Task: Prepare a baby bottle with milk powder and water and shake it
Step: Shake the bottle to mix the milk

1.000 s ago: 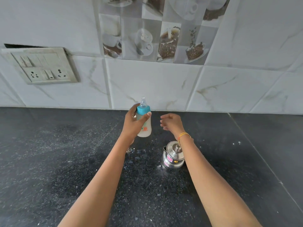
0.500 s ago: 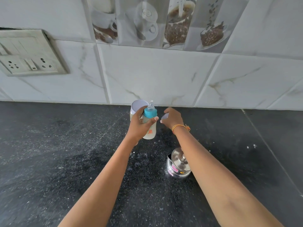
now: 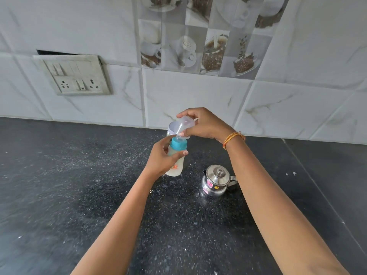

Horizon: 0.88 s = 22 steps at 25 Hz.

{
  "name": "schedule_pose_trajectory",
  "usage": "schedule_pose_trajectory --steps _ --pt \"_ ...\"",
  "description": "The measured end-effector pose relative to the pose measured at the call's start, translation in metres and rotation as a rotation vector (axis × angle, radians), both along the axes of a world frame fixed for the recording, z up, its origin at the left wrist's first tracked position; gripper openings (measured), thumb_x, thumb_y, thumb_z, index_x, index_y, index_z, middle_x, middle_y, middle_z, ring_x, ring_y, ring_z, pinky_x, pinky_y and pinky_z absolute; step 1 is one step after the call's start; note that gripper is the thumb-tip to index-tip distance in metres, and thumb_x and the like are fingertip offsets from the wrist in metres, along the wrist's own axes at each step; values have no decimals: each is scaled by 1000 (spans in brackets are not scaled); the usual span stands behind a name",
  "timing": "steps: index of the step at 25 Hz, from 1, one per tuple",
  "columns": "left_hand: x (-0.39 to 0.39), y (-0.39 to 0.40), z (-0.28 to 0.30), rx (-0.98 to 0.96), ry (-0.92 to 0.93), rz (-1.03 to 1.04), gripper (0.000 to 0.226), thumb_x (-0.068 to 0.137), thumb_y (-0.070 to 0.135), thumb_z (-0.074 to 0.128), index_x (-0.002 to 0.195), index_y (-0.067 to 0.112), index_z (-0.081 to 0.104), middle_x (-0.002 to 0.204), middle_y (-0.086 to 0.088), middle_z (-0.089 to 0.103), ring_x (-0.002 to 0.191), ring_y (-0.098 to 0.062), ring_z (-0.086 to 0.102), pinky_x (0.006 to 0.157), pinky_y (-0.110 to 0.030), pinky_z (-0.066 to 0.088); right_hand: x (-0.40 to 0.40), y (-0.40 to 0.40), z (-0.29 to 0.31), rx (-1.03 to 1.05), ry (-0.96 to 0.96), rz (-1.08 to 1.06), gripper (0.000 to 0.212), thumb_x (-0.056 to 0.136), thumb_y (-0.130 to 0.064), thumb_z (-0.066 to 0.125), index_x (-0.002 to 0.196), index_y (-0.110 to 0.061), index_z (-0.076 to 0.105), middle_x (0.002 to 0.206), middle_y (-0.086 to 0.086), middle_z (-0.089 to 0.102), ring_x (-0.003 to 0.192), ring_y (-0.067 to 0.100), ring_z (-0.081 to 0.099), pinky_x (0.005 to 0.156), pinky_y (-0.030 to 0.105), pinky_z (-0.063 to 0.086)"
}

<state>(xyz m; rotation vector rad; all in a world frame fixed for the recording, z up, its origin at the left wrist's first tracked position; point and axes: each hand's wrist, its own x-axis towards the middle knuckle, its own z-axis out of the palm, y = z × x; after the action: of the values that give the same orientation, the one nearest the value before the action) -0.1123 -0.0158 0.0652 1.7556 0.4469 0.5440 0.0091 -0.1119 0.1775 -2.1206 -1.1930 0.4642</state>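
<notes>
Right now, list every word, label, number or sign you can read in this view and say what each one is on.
Nothing here can be read as text.
Baby bottle, held in the left hand: an orange printed mark, too blurred to read.
Steel pot on the counter: a pink sticker and a dark sticker, both too small to read.
Clear cap in the right hand: no print visible.
Switch plate on the wall: no lettering visible.

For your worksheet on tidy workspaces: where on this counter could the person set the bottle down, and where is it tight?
Free: the wide dark counter left of the left hand, below the switch plate, and the stretch right of the steel pot. Tight: between the bottle and the pot, under the right hand holding the clear cap.
</notes>
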Motion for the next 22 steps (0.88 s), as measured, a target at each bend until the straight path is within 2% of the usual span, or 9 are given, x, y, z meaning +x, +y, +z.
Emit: schedule_pose_trajectory --steps 3,7,10,11,13,15,17,20,22 --pt "-18 -8 8 21 -39 -7 58 67 35 80 119 18 62 105 -4 73 94 -18 69 80 -25 54 -18 -6 5 -102 -19 71 57 71 -9 81 124 -16 61 120 1 60 110 17 55 93 30 49" --pt "-38 -19 15 23 -71 24 59 74 20 83 127 11 59 109 -8 71 91 -15 67 68 -12 51 -40 -12 7 -142 -37 82 55 67 -12 84 119 -15 65 116 4 67 104 18 62 90 33 53" --pt "-45 -25 12 23 -55 35 80 66 38 83 138 19 51 114 -2 70 98 -17 68 80 -34 59 -52 -15 12 -198 -110 41 37 61 -25 88 92 -15 71 85 1 69 81 17 63 67 26 50" --pt "-47 -28 10 29 -45 49 86 64 44 81 140 22 49 116 -1 69 103 -17 67 85 -42 58 -57 -17 14 -214 -124 -5 30 61 -30 88 75 -16 66 71 -1 63 69 16 59 58 25 44" --pt "-50 -34 9 35 -61 88 92 63 45 80 144 21 44 123 -3 66 112 -19 64 94 -45 54 -71 -19 8 -207 -126 -140 43 65 -42 83 58 -21 45 57 -3 52 57 18 56 51 25 39" --pt "-52 -37 12 19 -84 114 96 64 38 81 148 19 37 123 -2 64 115 -19 62 97 -41 52 -85 -17 -6 -188 -215 -255 43 67 -54 74 63 -25 43 59 -6 53 65 22 61 53 27 41" --pt "-53 -37 14 -39 -108 110 98 65 32 80 149 19 33 122 0 64 112 -15 64 91 -33 55 -92 -18 -15 -143 -167 -277 47 64 -59 74 85 -23 53 74 -6 59 79 21 63 57 28 43" --pt "-58 -34 24 -109 -174 123 81 78 15 77 148 18 35 108 2 69 93 -7 70 76 -27 58 -89 -35 -20 -1 309 -176 66 74 -46 77 124 -22 42 107 -5 61 102 12 60 74 23 48" --pt "-59 -31 31 -83 -214 131 73 81 14 77 145 18 41 104 6 69 90 -2 69 77 -25 57 -86 -52 -33 116 626 -92 65 85 -27 71 139 -20 36 117 -2 62 111 16 60 90 33 49"
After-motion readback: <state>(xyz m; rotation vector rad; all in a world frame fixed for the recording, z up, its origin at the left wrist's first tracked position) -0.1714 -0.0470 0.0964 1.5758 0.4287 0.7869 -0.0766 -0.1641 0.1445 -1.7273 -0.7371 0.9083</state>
